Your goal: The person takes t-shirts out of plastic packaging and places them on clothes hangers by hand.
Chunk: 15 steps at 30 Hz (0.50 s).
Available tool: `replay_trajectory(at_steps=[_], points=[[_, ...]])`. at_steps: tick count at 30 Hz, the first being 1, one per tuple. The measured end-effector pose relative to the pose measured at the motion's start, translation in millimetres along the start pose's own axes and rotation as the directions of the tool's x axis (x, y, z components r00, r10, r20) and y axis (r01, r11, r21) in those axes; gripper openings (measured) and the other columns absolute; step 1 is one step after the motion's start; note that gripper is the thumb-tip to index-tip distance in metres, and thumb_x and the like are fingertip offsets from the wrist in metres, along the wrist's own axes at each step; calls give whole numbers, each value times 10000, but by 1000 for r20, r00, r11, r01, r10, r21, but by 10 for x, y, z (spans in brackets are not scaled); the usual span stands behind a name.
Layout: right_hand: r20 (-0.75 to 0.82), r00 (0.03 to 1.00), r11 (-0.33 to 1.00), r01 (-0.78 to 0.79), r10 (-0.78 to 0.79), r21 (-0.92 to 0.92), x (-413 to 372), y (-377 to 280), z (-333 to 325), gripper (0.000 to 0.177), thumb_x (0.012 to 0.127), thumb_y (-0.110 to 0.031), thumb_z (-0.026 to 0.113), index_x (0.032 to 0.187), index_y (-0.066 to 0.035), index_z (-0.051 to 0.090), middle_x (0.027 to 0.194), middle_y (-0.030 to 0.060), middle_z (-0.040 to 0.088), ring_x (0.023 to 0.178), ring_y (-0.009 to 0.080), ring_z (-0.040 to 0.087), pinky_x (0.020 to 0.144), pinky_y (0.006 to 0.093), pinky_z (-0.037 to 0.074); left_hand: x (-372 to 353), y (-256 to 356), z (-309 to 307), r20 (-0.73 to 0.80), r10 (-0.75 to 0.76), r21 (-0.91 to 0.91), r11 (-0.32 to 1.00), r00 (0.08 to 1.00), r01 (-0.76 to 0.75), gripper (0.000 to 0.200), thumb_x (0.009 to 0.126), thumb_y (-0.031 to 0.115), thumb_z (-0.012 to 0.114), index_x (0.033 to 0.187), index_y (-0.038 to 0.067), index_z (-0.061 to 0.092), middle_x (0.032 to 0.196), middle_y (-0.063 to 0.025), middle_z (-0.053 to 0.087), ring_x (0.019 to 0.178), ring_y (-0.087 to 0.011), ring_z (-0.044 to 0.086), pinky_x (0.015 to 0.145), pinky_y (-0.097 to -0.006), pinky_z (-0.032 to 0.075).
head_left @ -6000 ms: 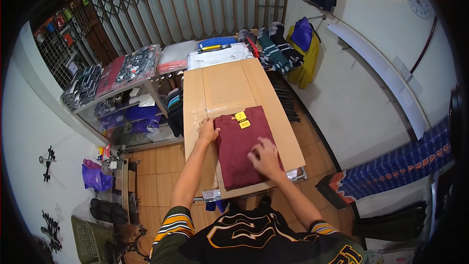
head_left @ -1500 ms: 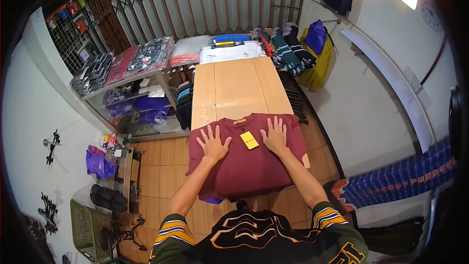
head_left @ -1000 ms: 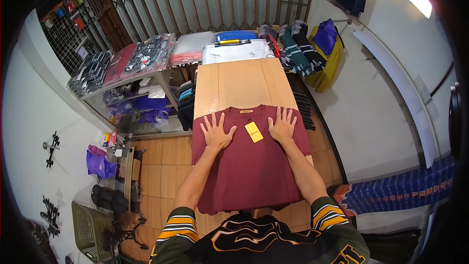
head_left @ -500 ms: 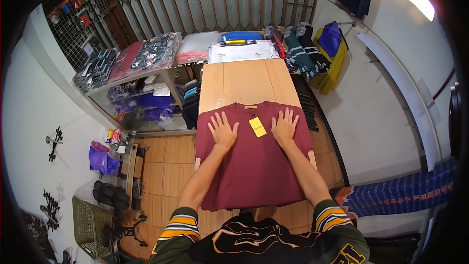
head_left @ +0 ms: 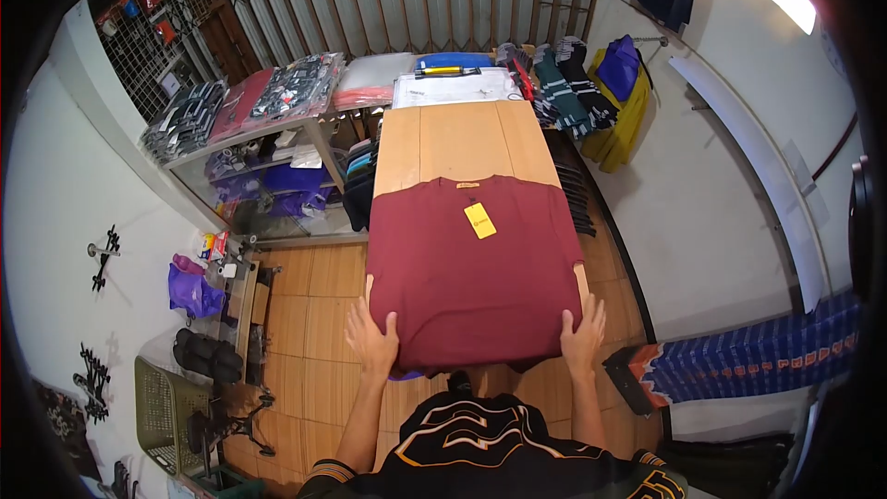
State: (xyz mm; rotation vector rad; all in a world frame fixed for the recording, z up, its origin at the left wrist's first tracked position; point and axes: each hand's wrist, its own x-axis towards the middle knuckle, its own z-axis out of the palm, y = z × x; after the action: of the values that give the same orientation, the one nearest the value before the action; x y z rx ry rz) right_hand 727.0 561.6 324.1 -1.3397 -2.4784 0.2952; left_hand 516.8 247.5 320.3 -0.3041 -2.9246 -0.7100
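A maroon T-shirt lies spread on a wooden table, its collar toward the far end and its lower part hanging over the near edge. A yellow tag rests on its chest below the neckline. At the shirt's lower left edge is my left hand, thumb against the cloth and fingers stretched along the outer side. My right hand mirrors it at the lower right edge, with thumb and fingers apart. Neither hand shows a closed grip.
Packed garments lie on a glass display case at the left. White packages sit beyond the table. A green basket stands lower left, a blue patterned cloth at right. Folding shutters close off the back.
Both hands have left the chest area of the shirt and come down toward me to its lower side edges. The cloth stays spread on the table.
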Motion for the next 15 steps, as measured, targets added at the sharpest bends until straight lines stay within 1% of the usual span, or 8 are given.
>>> replay_trajectory(at_steps=[2,3,4,6,7,9,13,15], points=[[10,987,824,-140,161,549,-43,296,150,587,941,-296,641,1390,33,453,1411,303,450,1315,412,455,1069,520,375,-81,-111,-10,-10,-87,-163,983,996,84,655,940,396,615,1414,-19,436,1371,-308,470,1258,-455,478,1045,-551,368],[-15,980,866,-168,198,470,-92,370,166,460,944,-251,660,1237,77,526,1194,269,602,1057,331,622,920,407,487,-181,-186,27,-43,-133,-264,957,990,117,597,940,348,630,1360,-40,457,1301,-304,499,1192,-444,514,996,-514,402],[-13,980,866,-168,198,471,-147,489,233,460,944,-251,660,1237,77,526,1194,269,602,1057,331,622,920,407,487,-279,-260,76,-72,-182,-364,920,981,144,540,940,300,645,1306,-61,478,1231,-301,529,1125,-434,550,947,-477,436],[166,961,619,-271,222,738,-254,703,415,352,952,-238,667,1116,59,574,957,170,680,834,204,645,771,340,518,-428,-325,122,-131,-169,-373,921,977,109,424,948,249,648,1193,-68,510,1094,-286,575,1032,-413,593,853,-454,469],[171,961,618,-272,219,737,-295,742,479,352,952,-238,667,1116,59,574,957,170,680,834,204,645,771,340,518,-494,-301,107,-127,-226,-441,885,966,149,375,956,246,636,1132,-68,531,1012,-273,602,952,-399,617,803,-452,479],[78,989,576,-136,126,806,-366,813,548,229,994,-194,620,1017,30,578,768,13,624,700,65,562,646,222,455,-578,-304,109,-120,-287,-504,842,951,190,336,965,243,623,1071,-68,552,930,-260,628,873,-384,640,753,-449,489],[127,991,560,-126,38,819,-305,997,571,201,1006,-175,593,983,25,580,792,14,627,702,61,555,625,226,444,-588,-348,98,-207,-269,-489,861,941,139,292,987,228,586,954,-62,576,783,-235,640,711,-351,638,676,-447,497],[36,981,450,-120,191,885,-212,1049,666,202,1016,-173,571,981,25,587,795,16,626,696,63,554,617,235,443,-536,-386,62,-235,-291,-501,854,927,140,291,992,226,576,937,-60,579,781,-239,642,698,-345,635,673,-448,497]])
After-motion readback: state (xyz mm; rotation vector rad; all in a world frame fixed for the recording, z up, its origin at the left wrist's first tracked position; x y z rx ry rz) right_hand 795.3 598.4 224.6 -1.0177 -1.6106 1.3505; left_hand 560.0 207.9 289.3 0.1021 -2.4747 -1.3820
